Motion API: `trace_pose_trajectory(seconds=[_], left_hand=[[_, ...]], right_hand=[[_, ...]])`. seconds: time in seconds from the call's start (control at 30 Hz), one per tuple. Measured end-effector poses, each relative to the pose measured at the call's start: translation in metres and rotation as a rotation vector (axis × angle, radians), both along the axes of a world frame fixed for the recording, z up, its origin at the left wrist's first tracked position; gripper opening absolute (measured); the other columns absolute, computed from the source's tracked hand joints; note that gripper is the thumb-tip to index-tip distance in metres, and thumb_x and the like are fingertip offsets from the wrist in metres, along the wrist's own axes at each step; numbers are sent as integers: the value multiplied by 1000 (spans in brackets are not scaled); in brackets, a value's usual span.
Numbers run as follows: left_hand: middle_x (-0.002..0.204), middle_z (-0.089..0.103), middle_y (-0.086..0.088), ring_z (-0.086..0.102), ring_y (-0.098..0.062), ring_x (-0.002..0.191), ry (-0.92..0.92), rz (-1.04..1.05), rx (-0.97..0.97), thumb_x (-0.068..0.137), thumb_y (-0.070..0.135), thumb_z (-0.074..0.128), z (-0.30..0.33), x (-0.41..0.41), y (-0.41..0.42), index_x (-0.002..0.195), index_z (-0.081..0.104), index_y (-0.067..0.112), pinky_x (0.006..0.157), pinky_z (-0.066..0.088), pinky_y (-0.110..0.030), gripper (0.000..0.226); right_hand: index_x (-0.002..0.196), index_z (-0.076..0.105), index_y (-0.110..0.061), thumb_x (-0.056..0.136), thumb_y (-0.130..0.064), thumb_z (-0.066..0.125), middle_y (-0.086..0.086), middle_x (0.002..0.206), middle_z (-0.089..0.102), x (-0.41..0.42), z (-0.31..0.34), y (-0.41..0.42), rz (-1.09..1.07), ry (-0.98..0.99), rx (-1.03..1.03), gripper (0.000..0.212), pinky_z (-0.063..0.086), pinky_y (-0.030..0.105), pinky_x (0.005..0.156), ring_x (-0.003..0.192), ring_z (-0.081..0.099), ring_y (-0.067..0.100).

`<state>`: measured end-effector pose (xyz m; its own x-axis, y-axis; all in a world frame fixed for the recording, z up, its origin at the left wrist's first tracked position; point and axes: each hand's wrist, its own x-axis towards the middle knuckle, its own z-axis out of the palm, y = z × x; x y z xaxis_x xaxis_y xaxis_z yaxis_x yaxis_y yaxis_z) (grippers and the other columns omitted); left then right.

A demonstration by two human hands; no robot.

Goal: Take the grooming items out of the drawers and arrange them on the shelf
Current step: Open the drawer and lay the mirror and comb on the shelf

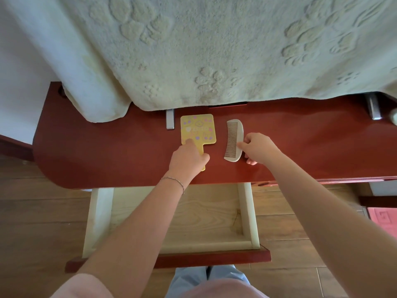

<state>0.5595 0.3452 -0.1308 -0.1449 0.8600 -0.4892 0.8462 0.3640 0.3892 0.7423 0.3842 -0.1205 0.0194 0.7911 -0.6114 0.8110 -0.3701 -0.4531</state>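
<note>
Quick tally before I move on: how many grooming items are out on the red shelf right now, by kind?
Yellow hand mirror: 1, under the left hand
Pale comb: 1, held at its edge by the right hand
Total: 2 items on the red shelf
The open drawer shows nothing inside.

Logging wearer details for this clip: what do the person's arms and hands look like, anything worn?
Both forearms are bare. The left wrist carries a thin silver-coloured chain bracelet. A pale pink short sleeve shows at the left upper arm. The left hand and right hand wear no gloves; no rings are visible.
</note>
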Motion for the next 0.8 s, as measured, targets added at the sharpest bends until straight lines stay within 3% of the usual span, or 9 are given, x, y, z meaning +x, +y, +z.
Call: trace_pose_trajectory(seconds=[0.43, 0.6, 0.7, 0.8], left_hand=[[73, 55, -2, 64, -31, 76, 89, -56, -25, 80, 37, 53, -5, 5, 10, 91, 42, 13, 60, 47, -31, 29], [78, 58, -5, 65, -31, 76, 134, -125, -20, 84, 37, 50, -3, 6, 12, 93, 46, 11, 69, 54, -35, 28], [76, 57, -4, 65, -31, 77, 134, -116, -24, 85, 38, 49, -3, 5, 11, 94, 47, 10, 66, 52, -34, 30], [82, 54, -5, 61, -32, 86, 130, -113, 19, 87, 38, 50, 1, 6, 4, 98, 47, 8, 65, 45, -33, 32]], right_hand=[[109, 46, -9, 95, -26, 37, 7, 81, 58, -7, -2, -1, 190, -184, 31, 24, 48, 31, 56, 60, 60, 22], [98, 47, -11, 95, -33, 39, 9, 85, 61, -4, -3, -8, 89, -132, 101, 24, 48, 32, 62, 72, 62, 27], [93, 48, -14, 93, -38, 38, 9, 85, 64, -1, -1, -20, -31, -71, 145, 26, 53, 36, 68, 75, 64, 29], [92, 49, -15, 92, -36, 39, 6, 83, 62, 2, 4, -40, -75, -32, 217, 23, 48, 33, 63, 72, 61, 26]])
